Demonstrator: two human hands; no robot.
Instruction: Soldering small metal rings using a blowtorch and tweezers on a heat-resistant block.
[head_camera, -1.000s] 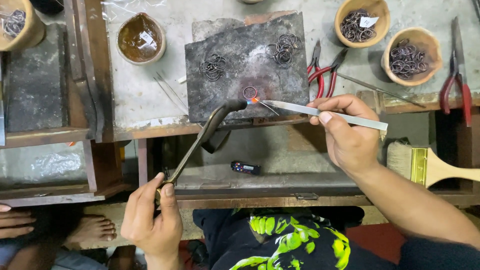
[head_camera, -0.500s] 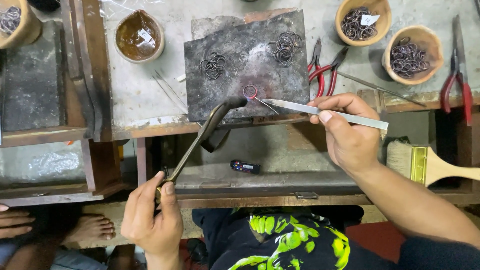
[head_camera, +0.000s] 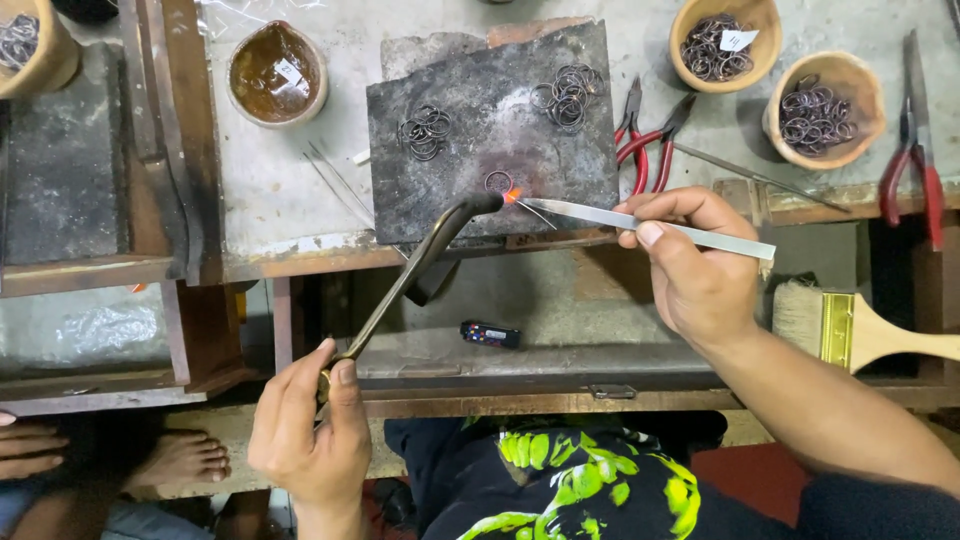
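- Two hands at work: left hand (head_camera: 310, 430) clamped around the blowpipe torch (head_camera: 415, 275), steady as before.
- Flame, gone half a second ago, glows again at the small ring (head_camera: 498, 182) on the charred slab (head_camera: 480, 110).
- Right hand (head_camera: 695, 265) pinches the flat tweezers (head_camera: 650, 222) shut, tips beside that ring.

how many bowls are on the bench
4. A brown-liquid bowl sits left of the dark slab; two wooden bowls of rings, upper right and right; one is cut off at the top-left corner. Others may lie out of frame.

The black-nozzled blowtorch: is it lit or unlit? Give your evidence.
Lit: a small orange flame shows at the black-nozzled blowtorch tip, beside a small metal ring.
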